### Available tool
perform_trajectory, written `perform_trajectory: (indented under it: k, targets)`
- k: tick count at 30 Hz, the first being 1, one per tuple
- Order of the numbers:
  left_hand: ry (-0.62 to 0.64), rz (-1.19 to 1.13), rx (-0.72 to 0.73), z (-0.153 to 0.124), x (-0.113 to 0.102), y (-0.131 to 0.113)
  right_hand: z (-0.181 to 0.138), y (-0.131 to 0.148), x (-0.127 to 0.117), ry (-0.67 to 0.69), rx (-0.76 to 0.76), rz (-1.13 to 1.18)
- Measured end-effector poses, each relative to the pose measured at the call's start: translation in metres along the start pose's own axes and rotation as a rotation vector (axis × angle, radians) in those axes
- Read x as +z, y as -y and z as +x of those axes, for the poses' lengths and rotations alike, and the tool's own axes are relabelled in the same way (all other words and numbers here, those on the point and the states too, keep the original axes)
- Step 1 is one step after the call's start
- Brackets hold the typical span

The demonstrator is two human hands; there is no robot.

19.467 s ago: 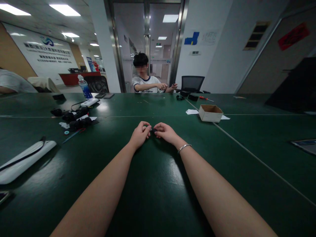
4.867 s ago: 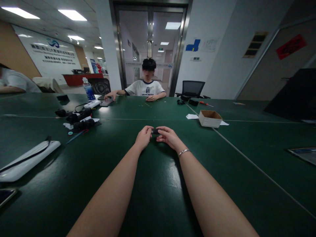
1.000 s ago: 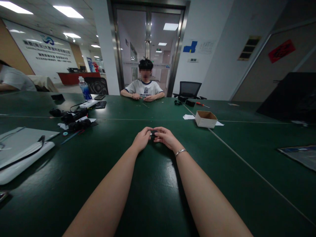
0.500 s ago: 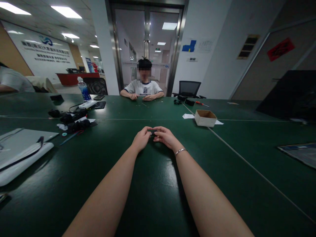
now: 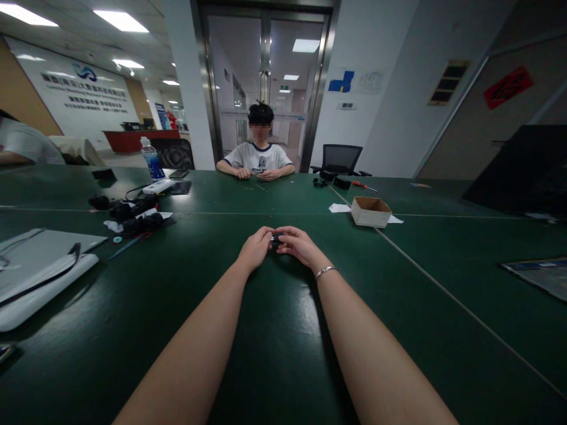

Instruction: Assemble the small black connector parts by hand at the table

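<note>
Both my arms reach out over the dark green table. Between my fingertips is a small dark object with a light or metallic bit at its left end; it is too small for me to name its kind. My left hand pinches the left end of it, fingers bent inward. From the other side my right hand grips the dark part between thumb and fingers, with a bracelet on that wrist. Fingers cover much of the object.
Beyond my right hand stands an open cardboard box on white paper. To the left lie black items with cables, a bottle and a white bag. A person sits opposite; a red screwdriver lies at the far right.
My fingers have shifted slightly, and more of the small dark object shows between them. Both hands stay in nearly the same place.
</note>
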State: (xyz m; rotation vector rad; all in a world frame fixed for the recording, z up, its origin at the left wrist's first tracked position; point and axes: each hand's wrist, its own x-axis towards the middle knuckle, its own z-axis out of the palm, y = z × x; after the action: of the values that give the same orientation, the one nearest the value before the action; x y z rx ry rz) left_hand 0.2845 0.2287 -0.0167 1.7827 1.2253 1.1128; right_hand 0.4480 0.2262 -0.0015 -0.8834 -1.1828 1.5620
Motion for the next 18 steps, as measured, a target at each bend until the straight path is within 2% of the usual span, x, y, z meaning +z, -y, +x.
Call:
perform_trajectory:
  k: [18]
  targets:
    - [-0.005, 0.01, 0.017, 0.0002, 0.0001, -0.0006, 0.0006, -0.0006, -0.0004, 0.008, -0.003, 0.002]
